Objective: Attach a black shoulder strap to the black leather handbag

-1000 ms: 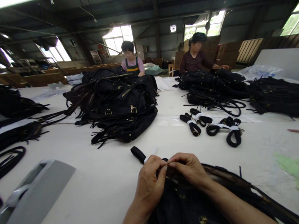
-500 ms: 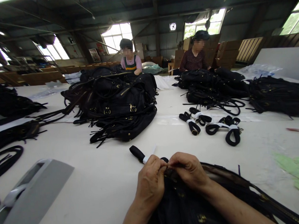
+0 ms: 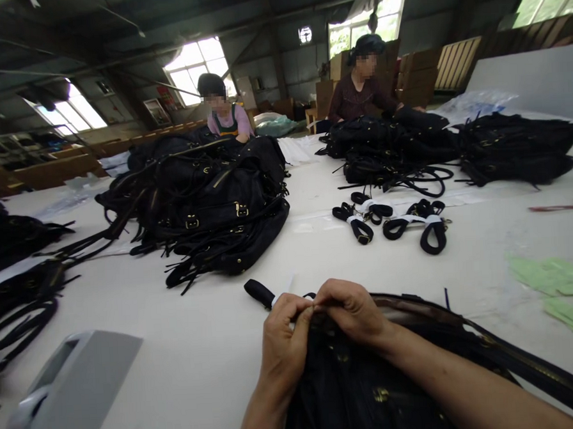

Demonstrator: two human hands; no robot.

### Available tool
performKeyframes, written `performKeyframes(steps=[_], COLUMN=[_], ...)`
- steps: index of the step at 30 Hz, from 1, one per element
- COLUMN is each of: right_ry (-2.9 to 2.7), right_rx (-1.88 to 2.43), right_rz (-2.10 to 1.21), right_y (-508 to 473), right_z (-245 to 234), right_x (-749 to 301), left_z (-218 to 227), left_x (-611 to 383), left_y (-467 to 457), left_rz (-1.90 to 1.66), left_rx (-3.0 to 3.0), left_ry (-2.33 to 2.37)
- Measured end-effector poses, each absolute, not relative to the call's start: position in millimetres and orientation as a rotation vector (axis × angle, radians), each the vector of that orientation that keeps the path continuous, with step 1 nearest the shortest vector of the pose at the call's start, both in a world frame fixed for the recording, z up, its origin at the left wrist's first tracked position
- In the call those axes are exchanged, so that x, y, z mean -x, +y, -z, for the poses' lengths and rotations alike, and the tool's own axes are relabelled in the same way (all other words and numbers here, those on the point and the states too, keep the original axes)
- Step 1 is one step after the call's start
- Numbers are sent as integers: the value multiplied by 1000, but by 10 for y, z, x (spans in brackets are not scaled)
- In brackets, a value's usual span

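Note:
A black bag (image 3: 344, 397) with brass-coloured fittings lies at the table's near side, below both hands. At its top edge my left hand (image 3: 286, 339) is closed in a pinch, its fingertips meeting those of my right hand (image 3: 352, 310). My right hand pinches from the other side, its wrist over the bag. Whatever the fingertips hold is too small and hidden to name. Just behind my left hand a rolled black strap (image 3: 258, 293) with a white wrap lies on the table, partly covered by the fingers.
A pile of black bags (image 3: 209, 206) stands ahead, more bags (image 3: 389, 148) to its right. Several wrapped straps (image 3: 433, 235) lie in front of those. A grey dispenser-like object (image 3: 84, 385) is at left, green sheets (image 3: 549, 274) at right. Two people (image 3: 364, 89) work across the table.
The camera view has turned and tilted slightly, so the background has shifted. My hands keep their pinch at the bag's top edge, and the left fingers have shifted a little.

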State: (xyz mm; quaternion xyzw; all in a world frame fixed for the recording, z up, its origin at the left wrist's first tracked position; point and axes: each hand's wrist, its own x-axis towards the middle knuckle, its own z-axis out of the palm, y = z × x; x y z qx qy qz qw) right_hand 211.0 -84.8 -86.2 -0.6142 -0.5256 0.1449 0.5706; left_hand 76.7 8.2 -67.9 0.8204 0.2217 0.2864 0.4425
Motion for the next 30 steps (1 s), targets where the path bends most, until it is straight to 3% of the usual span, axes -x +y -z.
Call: performKeyframes(steps=[8, 23, 30], right_ry=[-1128, -1228, -1408], right_rx=[1393, 1363, 1711], right_rz=[-393, -319, -361], right_y=[-838, -821, -943], right_z=[836, 883, 624], right_x=[-2108, -2089, -2138], left_z=[724, 705, 639], left_x=[-749, -778, -578], left_y=[127, 56, 480], left_rz=[-816, -698, -728], left_rx=[-2076, -2096, -2162], left_ry=[534, 544, 1242])
